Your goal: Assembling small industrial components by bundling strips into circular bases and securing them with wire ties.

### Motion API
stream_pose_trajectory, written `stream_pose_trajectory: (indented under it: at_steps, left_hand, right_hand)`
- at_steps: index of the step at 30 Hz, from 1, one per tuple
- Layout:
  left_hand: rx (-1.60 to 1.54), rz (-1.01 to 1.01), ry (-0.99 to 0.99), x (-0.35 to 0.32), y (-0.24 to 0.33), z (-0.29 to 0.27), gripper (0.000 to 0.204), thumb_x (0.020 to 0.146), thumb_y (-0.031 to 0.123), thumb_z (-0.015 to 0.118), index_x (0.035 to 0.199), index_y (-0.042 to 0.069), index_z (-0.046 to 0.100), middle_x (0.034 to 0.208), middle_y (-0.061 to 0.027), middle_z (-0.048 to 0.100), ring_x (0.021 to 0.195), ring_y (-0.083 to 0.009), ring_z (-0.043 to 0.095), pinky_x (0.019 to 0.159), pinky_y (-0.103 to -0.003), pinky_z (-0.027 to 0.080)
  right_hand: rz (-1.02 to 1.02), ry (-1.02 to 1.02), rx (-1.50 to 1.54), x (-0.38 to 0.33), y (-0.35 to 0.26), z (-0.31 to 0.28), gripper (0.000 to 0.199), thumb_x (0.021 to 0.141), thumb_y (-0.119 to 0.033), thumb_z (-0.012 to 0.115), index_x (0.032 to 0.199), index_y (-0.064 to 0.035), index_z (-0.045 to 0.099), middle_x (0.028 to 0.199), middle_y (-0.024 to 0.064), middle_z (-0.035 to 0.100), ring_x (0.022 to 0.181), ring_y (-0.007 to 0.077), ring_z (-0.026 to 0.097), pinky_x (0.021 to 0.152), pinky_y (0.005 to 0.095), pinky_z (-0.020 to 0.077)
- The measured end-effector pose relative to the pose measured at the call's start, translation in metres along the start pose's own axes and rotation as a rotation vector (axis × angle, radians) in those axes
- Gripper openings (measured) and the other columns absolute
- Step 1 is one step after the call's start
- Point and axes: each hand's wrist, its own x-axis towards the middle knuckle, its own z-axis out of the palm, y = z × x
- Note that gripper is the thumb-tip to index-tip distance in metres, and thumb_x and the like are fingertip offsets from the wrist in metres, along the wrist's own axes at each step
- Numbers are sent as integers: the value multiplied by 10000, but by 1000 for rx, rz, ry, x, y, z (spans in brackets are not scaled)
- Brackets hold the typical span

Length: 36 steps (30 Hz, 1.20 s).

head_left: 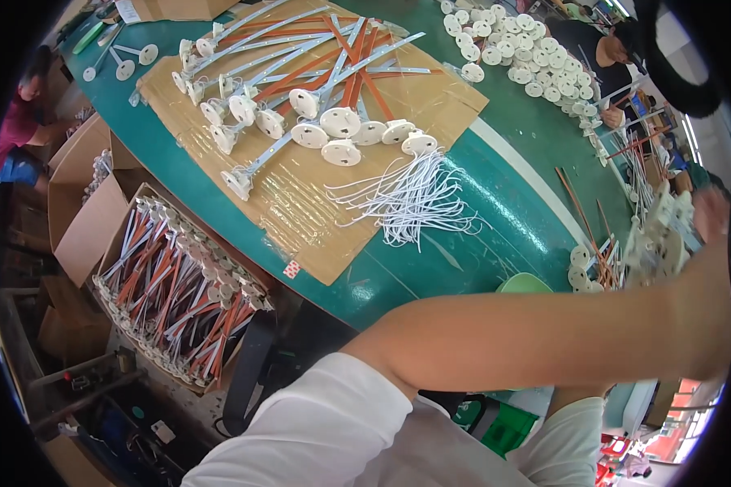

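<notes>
My left arm reaches across to the right edge. There my left hand (711, 217) shows only in part, smeared by motion, so its grip cannot be made out. Right beside it is a blurred cluster of white round plastic caps (662, 243); whether the hand holds them is unclear. Of my right arm only the sleeve and a bit of forearm show, behind the left forearm; the right hand is out of sight. On a cardboard sheet (288, 219) lie light-blue and orange strips with white round end caps (340, 122). A bundle of white cords (418, 199) lies at the sheet's edge.
Many loose white discs (528, 49) are heaped on the green table (495, 187). A carton (105, 268) of capped strips stands at lower left. A light-green bowl (524, 283) sits beyond my forearm. Other people work at far left and far right.
</notes>
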Motion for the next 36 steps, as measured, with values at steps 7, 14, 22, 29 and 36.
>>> stream_pose_trajectory:
  at_steps: [7,14,22,29,36]
  left_hand:
    - [-42,178,51,-11,32,-37,202,777,240,559,847,70,641,789,-84,649,735,-239,651,639,-366,469]
    - [-6,212,27,-21,38,-63,211,761,230,574,866,53,622,755,-91,638,714,-250,647,632,-379,469]
    - [-7,377,39,-12,74,-98,235,742,219,591,887,34,600,716,-98,625,690,-264,642,623,-394,470]
    - [60,374,-16,-39,70,-131,264,725,209,606,905,17,580,681,-105,614,669,-275,638,615,-406,471]
    - [203,330,81,-31,87,-142,270,731,153,648,930,-12,568,783,-144,658,743,-294,667,560,-372,498]
  right_hand:
    - [-184,-1136,-529,-146,32,158,160,746,-74,744,886,-54,670,797,-9,592,651,71,520,559,214,417]
    - [-743,-1394,-344,-208,49,216,241,698,-62,758,930,-101,706,822,27,567,623,140,505,528,286,407]
    - [-527,-1264,-371,-162,-6,188,201,735,29,707,916,-56,684,844,36,602,681,121,565,556,239,446]
    - [193,-830,4,-158,8,183,74,846,-16,624,919,-12,615,803,56,639,695,104,591,535,208,422]
    - [189,-243,-31,-144,-24,127,104,903,-101,565,963,-28,608,835,43,617,757,117,579,599,239,442]
